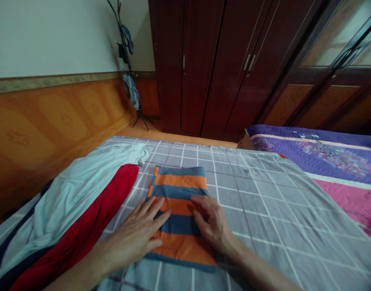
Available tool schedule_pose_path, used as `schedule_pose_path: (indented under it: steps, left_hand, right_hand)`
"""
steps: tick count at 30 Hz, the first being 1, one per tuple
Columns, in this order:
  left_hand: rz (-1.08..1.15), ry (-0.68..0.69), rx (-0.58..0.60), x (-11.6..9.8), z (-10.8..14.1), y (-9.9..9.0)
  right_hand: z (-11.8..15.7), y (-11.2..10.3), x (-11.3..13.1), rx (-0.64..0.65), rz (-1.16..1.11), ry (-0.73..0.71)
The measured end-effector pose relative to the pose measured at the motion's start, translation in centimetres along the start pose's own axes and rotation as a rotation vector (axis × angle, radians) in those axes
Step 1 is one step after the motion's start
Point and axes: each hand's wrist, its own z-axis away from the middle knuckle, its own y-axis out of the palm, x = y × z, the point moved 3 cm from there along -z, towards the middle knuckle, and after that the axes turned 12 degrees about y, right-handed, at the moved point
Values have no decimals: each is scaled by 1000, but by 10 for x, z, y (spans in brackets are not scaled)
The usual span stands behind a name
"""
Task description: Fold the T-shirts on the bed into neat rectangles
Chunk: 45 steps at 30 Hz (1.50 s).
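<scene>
Resting left hand (138,229) and right hand (215,225), with fingers (163,218) parted, gripping nothing, on striped cloth (182,224), lower centre of frame; apparently folded already, with garments (82,190) at lower left seemingly unfolded.

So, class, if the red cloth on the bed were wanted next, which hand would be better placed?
Probably the left hand: it is at the left side of the striped cloth, nearer the red cloth. The right hand is at the opposite side and would likely reach across.
</scene>
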Motion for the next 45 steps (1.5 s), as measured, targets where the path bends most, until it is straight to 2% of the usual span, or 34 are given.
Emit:
schedule_pose_path:
  steps: [3,6,10,14,17,21,23,26,28,30,32,35,37,42,45]
  left_hand:
    - [-50,-41,-64,6,24,9]
    - [-60,-32,-100,2,30,6]
    - [-53,12,-87,-13,9,1]
    - [-7,-111,-15,-16,-6,6]
    - [-5,-90,-68,-19,-7,6]
    - [-7,-14,-109,-26,-17,6]
    - [4,-14,-70,-26,-25,11]
    - [3,-9,-30,-26,-31,18]
    - [-7,-14,-33,-25,-31,20]
    - [-19,-18,-39,-25,-29,20]
    - [-23,-12,-40,-25,-27,19]
    - [-17,-3,-45,-27,-27,18]
    - [-16,-2,-54,-27,-27,17]
    - [-16,7,-94,-25,-25,19]
    - [2,19,-131,-23,-24,22]
  right_hand:
    - [5,3,8,76,93,-49]
    - [10,6,15,75,228,-93]
    - [12,10,16,165,328,-146]
    - [8,4,7,60,434,-56]
    - [8,2,12,43,458,-82]
    - [9,8,30,144,437,-128]
    - [1,10,29,192,449,-157]
    - [-21,6,9,228,523,-167]
    - [-36,2,-8,202,601,-102]
    - [-45,-1,-14,161,662,-32]
    - [-47,4,-7,175,660,-46]
    - [-44,20,10,313,571,-171]
    - [-51,27,10,350,563,-171]
    - [-87,24,-19,227,706,54]
    - [-94,29,-11,174,716,81]
